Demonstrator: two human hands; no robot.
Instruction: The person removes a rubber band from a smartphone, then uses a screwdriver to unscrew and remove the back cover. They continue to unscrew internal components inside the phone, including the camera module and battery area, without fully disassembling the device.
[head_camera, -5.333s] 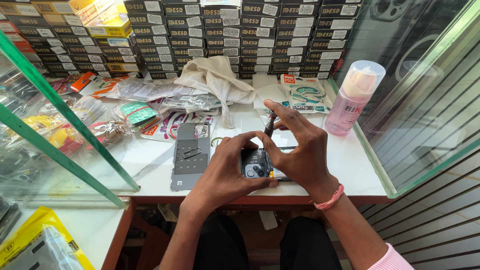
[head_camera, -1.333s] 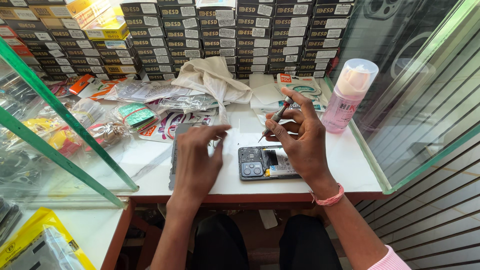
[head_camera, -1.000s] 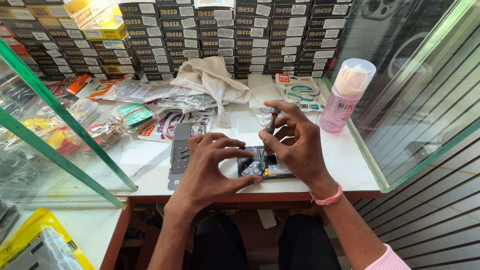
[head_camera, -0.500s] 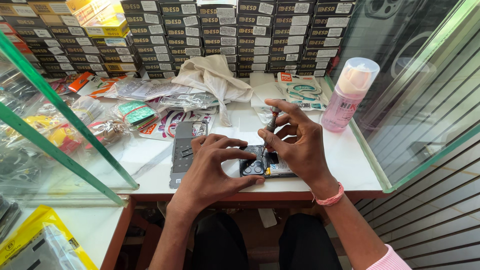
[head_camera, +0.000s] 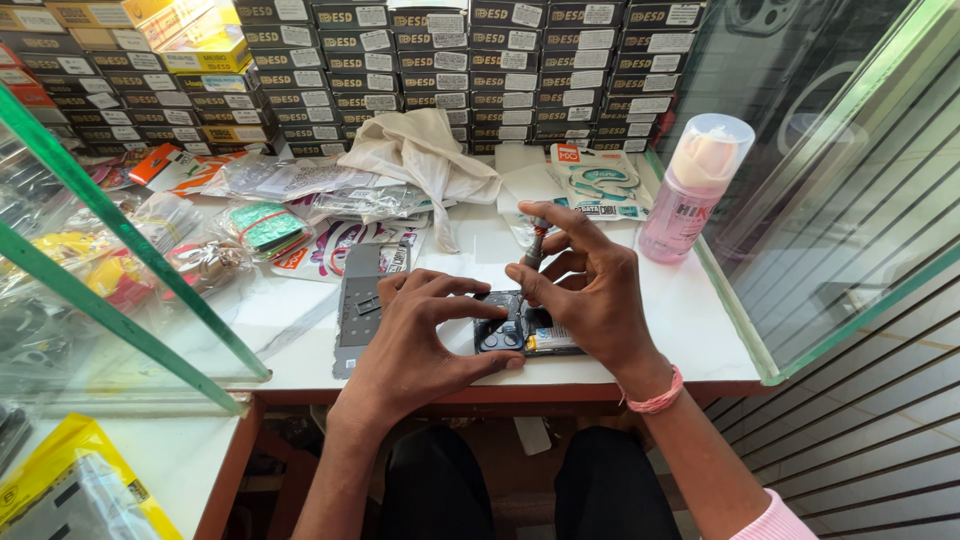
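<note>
An opened phone lies face down near the front edge of the white counter, its insides and camera lenses showing. My left hand rests over its left part, fingers and thumb gripping its edges. My right hand holds a small screwdriver upright, with the tip down into the phone. A grey phone back panel lies flat just left of my left hand.
A pink spray bottle stands at the right by a glass wall. A beige cloth, bagged parts and a packet lie behind. Stacked boxes line the back. A glass case stands left.
My left hand left the grey back panel and came right onto the phone, gripping it. My right hand brought the screwdriver down upright over the phone and stays there.
</note>
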